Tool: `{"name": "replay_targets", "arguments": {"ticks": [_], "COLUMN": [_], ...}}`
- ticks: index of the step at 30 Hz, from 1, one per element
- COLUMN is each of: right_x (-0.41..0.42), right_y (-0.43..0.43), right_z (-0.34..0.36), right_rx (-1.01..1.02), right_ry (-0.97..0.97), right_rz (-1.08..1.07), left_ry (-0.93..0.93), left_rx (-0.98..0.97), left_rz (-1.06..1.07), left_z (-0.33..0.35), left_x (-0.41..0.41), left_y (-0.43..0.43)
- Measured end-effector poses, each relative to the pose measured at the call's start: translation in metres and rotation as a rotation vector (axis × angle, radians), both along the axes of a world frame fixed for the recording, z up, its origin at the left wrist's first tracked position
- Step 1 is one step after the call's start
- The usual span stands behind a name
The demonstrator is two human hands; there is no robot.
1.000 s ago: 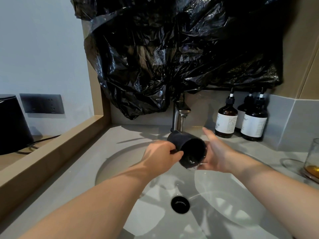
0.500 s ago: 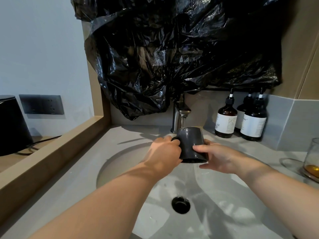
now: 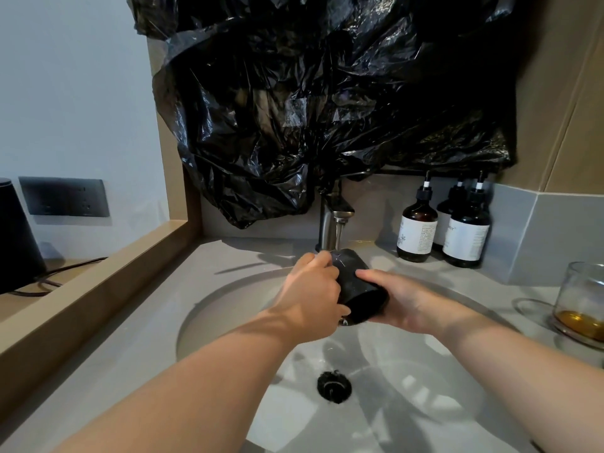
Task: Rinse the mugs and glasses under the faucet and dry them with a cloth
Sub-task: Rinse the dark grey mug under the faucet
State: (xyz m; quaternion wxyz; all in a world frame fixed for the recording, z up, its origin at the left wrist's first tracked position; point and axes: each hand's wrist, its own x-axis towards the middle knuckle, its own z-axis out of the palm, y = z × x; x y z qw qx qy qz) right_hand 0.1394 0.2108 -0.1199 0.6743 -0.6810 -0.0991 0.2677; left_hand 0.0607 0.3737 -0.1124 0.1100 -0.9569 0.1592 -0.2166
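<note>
left hand (image 3: 311, 291) + right hand (image 3: 410, 305) grip 1 mug (image 3: 357, 282) | 1 glass (image 3: 582, 299) | 3 bottles (image 3: 468, 237)

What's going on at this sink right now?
A person is rinsing a black mug over the sink. The left hand grips its left side and the right hand cradles it from the right, holding it tilted just under the faucet, whose water runs onto it. A glass with a little amber liquid stands on the counter to the right. No cloth is in view.
</note>
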Motion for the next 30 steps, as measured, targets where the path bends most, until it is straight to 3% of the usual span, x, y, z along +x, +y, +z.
{"name": "replay_targets", "arguments": {"ticks": [4, 11, 15, 19, 22, 24, 26, 28, 30], "right_x": [-0.003, -0.005, 0.000, 0.004, 0.002, 0.006, 0.010, 0.016, 0.022], "right_y": [0.000, 0.004, 0.007, 0.010, 0.016, 0.018, 0.021, 0.026, 0.033], "right_z": [0.002, 0.017, 0.021, 0.031, 0.053, 0.076, 0.103, 0.123, 0.134], "right_rx": [-0.074, -0.312, -0.380, -0.384, -0.425, -0.577, -0.669, -0.726, -0.804], "right_ry": [-0.037, 0.028, 0.021, -0.027, -0.278, -0.696, -1.054, -1.181, -1.153], "right_rz": [0.005, -0.003, -0.037, -0.104, -0.226, -0.344, -0.376, -0.307, -0.204], "left_ry": [0.160, 0.430, 0.542, 0.694, 0.664, 0.594, 0.495, 0.359, 0.249], "left_rx": [-0.471, -1.370, -1.698, -1.981, -2.109, -2.017, -1.612, -1.047, -0.681], "left_rz": [0.022, 0.320, 0.343, 0.237, 0.205, 0.231, 0.274, 0.262, 0.171], "left_z": [0.000, 0.008, 0.009, 0.012, 0.017, 0.017, 0.014, 0.011, 0.011], "left_x": [0.000, -0.002, -0.007, -0.007, -0.006, -0.004, -0.004, -0.006, -0.011], "left_y": [-0.002, 0.005, 0.004, 0.009, 0.006, 0.001, -0.003, -0.006, -0.008]}}
